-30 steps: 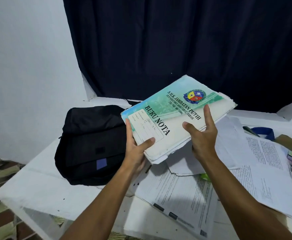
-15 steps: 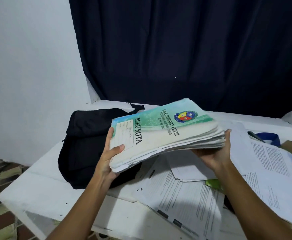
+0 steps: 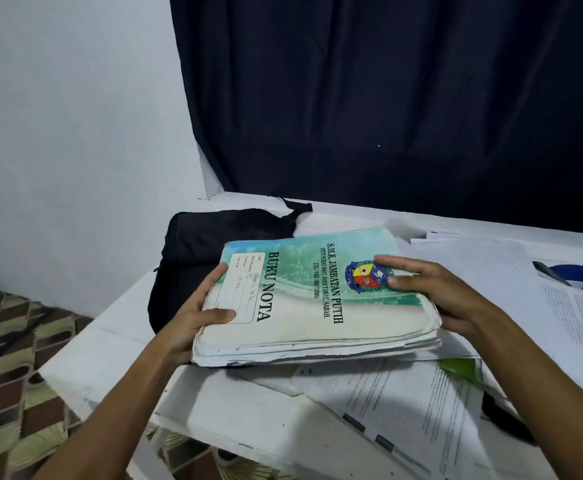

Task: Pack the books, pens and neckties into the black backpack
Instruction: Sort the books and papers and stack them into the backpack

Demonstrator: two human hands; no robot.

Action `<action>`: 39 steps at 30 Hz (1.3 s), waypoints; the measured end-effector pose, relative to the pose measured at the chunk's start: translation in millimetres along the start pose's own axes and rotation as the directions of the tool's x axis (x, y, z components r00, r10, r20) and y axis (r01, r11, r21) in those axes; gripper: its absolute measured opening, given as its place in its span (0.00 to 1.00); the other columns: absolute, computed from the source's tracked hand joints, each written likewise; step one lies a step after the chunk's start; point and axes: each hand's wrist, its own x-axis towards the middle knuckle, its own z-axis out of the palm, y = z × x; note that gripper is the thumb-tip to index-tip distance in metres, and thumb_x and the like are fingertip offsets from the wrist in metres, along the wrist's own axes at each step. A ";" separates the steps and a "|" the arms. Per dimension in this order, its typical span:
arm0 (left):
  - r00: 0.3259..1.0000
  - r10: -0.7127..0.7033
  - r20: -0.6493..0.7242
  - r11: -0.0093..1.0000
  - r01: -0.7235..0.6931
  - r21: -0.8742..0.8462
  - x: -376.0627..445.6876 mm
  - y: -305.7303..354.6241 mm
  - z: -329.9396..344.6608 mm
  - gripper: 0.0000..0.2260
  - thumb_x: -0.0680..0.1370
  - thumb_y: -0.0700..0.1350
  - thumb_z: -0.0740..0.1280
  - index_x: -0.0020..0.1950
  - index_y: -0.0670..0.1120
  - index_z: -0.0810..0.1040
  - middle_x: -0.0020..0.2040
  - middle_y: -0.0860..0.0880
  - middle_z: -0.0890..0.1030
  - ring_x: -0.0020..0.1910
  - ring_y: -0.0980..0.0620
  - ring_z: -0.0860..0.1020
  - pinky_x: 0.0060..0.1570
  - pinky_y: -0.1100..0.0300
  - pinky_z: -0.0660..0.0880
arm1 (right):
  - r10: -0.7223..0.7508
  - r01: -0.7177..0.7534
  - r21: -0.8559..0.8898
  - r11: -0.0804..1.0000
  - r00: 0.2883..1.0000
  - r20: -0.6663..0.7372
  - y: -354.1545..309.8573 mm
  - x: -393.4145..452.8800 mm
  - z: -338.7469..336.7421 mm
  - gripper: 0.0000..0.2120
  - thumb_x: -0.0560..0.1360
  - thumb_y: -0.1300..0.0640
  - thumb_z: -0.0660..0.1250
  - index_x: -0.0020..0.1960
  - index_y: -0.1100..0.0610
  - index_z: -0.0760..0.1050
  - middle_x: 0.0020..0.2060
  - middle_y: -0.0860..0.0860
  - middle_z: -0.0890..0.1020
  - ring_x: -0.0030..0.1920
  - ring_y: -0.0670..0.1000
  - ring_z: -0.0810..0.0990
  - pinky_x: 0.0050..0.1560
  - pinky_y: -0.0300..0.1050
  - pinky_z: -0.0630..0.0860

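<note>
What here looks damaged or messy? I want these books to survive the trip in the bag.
The BUKU NOTA notebook, held by the left hand and right hand, has a frayed, torn near edge with uneven pages. Loose printed sheets lie fanned and overlapping on the table.

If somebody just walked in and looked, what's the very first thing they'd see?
Probably the big green and white notebook marked BUKU NOTA, right in the middle, held by its ends in the left hand and the right hand. Behind it on the left lies the black backpack on the white table. Loose printed papers spread underneath and to the right.
</note>
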 end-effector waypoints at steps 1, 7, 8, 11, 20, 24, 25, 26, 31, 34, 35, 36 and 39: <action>1.000 -0.012 -0.006 1.000 0.012 0.009 -4.3 1.2 -4.6 0.54 0.44 0.41 0.86 0.69 0.55 0.72 0.58 0.50 0.83 0.53 0.44 0.83 0.40 0.53 0.81 | 0.038 -0.038 -0.007 0.999 0.999 -0.003 6.0 4.4 2.5 0.21 0.70 0.69 0.68 0.61 0.55 0.78 0.58 0.60 0.81 0.50 0.55 0.84 0.42 0.44 0.81; 0.989 -0.122 -0.087 0.990 0.128 0.065 -16.7 7.6 -38.4 0.55 0.44 0.39 0.86 0.70 0.54 0.72 0.63 0.46 0.80 0.55 0.41 0.82 0.40 0.52 0.82 | 0.249 -0.265 0.053 0.963 0.946 0.208 45.6 32.2 15.4 0.41 0.57 0.67 0.81 0.68 0.53 0.72 0.60 0.61 0.80 0.55 0.60 0.82 0.44 0.49 0.82; 0.984 -0.145 -0.107 0.986 0.153 0.068 -15.9 9.3 -42.8 0.56 0.43 0.39 0.86 0.70 0.53 0.72 0.64 0.45 0.79 0.55 0.40 0.82 0.40 0.52 0.82 | 0.258 -0.276 0.061 0.959 0.944 0.208 50.1 37.5 17.9 0.43 0.55 0.67 0.82 0.68 0.55 0.72 0.59 0.61 0.80 0.54 0.60 0.82 0.43 0.49 0.82; 0.961 -0.227 -0.158 0.971 0.236 0.039 -7.1 18.5 -53.0 0.59 0.41 0.37 0.85 0.72 0.52 0.71 0.63 0.44 0.79 0.54 0.39 0.82 0.41 0.51 0.82 | 0.238 -0.254 0.118 0.960 0.961 0.140 54.7 52.5 27.7 0.34 0.64 0.71 0.71 0.68 0.58 0.72 0.56 0.61 0.82 0.50 0.58 0.84 0.42 0.46 0.82; 0.913 -0.364 -0.181 0.889 0.399 0.225 50.5 49.6 -69.0 0.45 0.63 0.31 0.77 0.75 0.54 0.65 0.59 0.45 0.82 0.51 0.43 0.84 0.41 0.53 0.82 | 0.173 -0.158 0.257 0.953 0.984 -0.036 44.3 85.0 43.0 0.32 0.67 0.76 0.64 0.70 0.59 0.70 0.54 0.62 0.82 0.45 0.59 0.85 0.39 0.46 0.82; 0.876 -0.436 -0.209 0.784 0.483 0.390 88.0 50.7 -77.9 0.41 0.67 0.31 0.73 0.75 0.56 0.65 0.61 0.46 0.80 0.53 0.44 0.83 0.46 0.52 0.82 | 0.171 -0.125 0.334 0.934 0.979 -0.114 52.9 89.1 42.9 0.32 0.68 0.78 0.63 0.70 0.59 0.69 0.54 0.62 0.81 0.43 0.59 0.85 0.35 0.47 0.81; 0.862 -0.456 -0.221 0.695 0.500 0.517 97.9 52.4 -78.4 0.41 0.66 0.33 0.76 0.75 0.55 0.66 0.61 0.47 0.80 0.55 0.45 0.82 0.49 0.52 0.82 | 0.178 -0.119 0.356 0.927 0.975 -0.136 56.4 89.9 43.4 0.32 0.68 0.78 0.63 0.70 0.59 0.70 0.54 0.62 0.81 0.43 0.59 0.85 0.35 0.47 0.81; 0.856 -0.450 -0.253 0.559 0.491 0.667 109.3 53.9 -79.4 0.39 0.66 0.35 0.77 0.73 0.54 0.68 0.61 0.47 0.79 0.55 0.44 0.81 0.47 0.51 0.82 | 0.182 -0.111 0.369 0.923 0.969 -0.165 60.2 90.5 44.1 0.32 0.68 0.78 0.63 0.69 0.59 0.70 0.53 0.62 0.82 0.43 0.59 0.85 0.35 0.47 0.81; 0.973 0.171 -0.153 0.029 0.150 0.988 176.6 50.4 -106.0 0.25 0.71 0.48 0.76 0.66 0.48 0.75 0.62 0.43 0.77 0.61 0.43 0.76 0.59 0.52 0.75 | 0.183 -0.071 0.292 0.954 0.908 -0.378 80.4 91.2 57.4 0.33 0.66 0.77 0.67 0.69 0.57 0.73 0.51 0.54 0.83 0.43 0.53 0.85 0.36 0.41 0.80; 0.986 0.146 -0.080 -0.316 0.123 0.941 212.5 41.6 -134.1 0.34 0.74 0.59 0.70 0.76 0.51 0.63 0.75 0.42 0.63 0.75 0.39 0.60 0.71 0.40 0.60 | 0.187 -0.034 0.329 0.944 0.875 -0.446 86.3 92.3 74.8 0.33 0.66 0.77 0.68 0.68 0.57 0.73 0.51 0.55 0.83 0.46 0.55 0.85 0.40 0.43 0.81; 0.990 0.106 -0.097 -0.420 0.133 0.898 222.9 40.8 -142.1 0.37 0.74 0.63 0.67 0.78 0.53 0.57 0.78 0.43 0.57 0.77 0.38 0.53 0.72 0.36 0.54 | 0.185 -0.022 0.329 0.944 0.860 -0.475 87.0 93.2 82.0 0.33 0.65 0.77 0.68 0.68 0.56 0.73 0.50 0.55 0.83 0.46 0.56 0.85 0.40 0.44 0.81; 0.991 0.080 -0.103 -0.485 0.129 0.865 233.6 40.0 -150.5 0.40 0.74 0.67 0.65 0.79 0.54 0.52 0.79 0.43 0.53 0.78 0.38 0.49 0.71 0.34 0.50 | 0.183 -0.013 0.323 0.946 0.846 -0.501 87.7 93.8 89.5 0.33 0.65 0.77 0.68 0.67 0.56 0.74 0.50 0.55 0.84 0.46 0.56 0.85 0.40 0.44 0.81; 0.998 0.055 -0.022 -0.505 0.047 0.862 253.3 41.2 -166.3 0.42 0.72 0.70 0.63 0.79 0.54 0.52 0.77 0.43 0.61 0.76 0.38 0.58 0.70 0.34 0.55 | 0.182 0.022 0.336 0.941 0.806 -0.564 90.6 93.8 109.5 0.32 0.64 0.77 0.68 0.65 0.56 0.75 0.50 0.57 0.84 0.47 0.57 0.84 0.43 0.46 0.81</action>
